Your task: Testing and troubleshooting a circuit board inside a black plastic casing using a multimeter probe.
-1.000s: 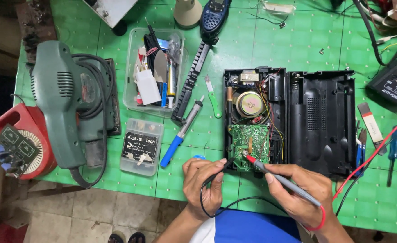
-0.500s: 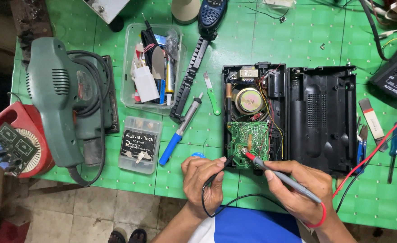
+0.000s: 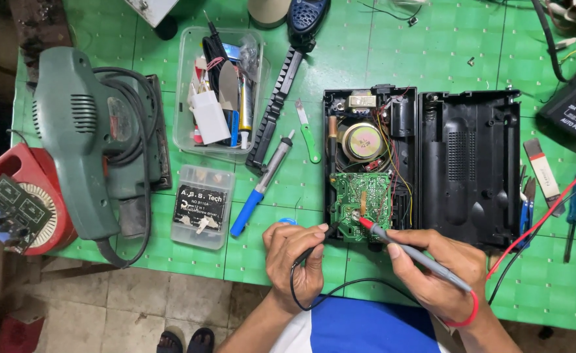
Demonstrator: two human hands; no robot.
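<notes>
Little change vs half a sec ago: both hands hold the same pose, probes on the same spots of the board, only the view drifted slightly so things sit a bit lower in frame. Left hand (image 3: 294,258) pinched shut on a thin black probe (image 3: 317,243), tip touching the left edge of the green circuit board (image 3: 361,204); its black lead loops down under the wrist. Right hand (image 3: 439,271) clamped pen-style on a grey probe with red tip (image 3: 405,250), tip on the board's lower middle; red lead runs off right. Board sits in the lower part of an opened black plastic radio case (image 3: 369,157), matte, boxy, w/ a round metal-backed speaker (image 3: 362,140) above it and thin coloured wires along the side. Ribbed back cover (image 3: 469,170) lies just right, touching the case. Worktop (image 3: 392,59) covered in green checked cloth. Left: green sander (image 3: 82,137) w/ coiled cord, clear plastic tub (image 3: 219,88) of bits, small clear parts box (image 3: 203,206), blue-handled desolder pump (image 3: 262,184). Exact contact points on the board too small to make out; meter at right edge cut off; board's lower edge partly hidden by fingers.
</notes>
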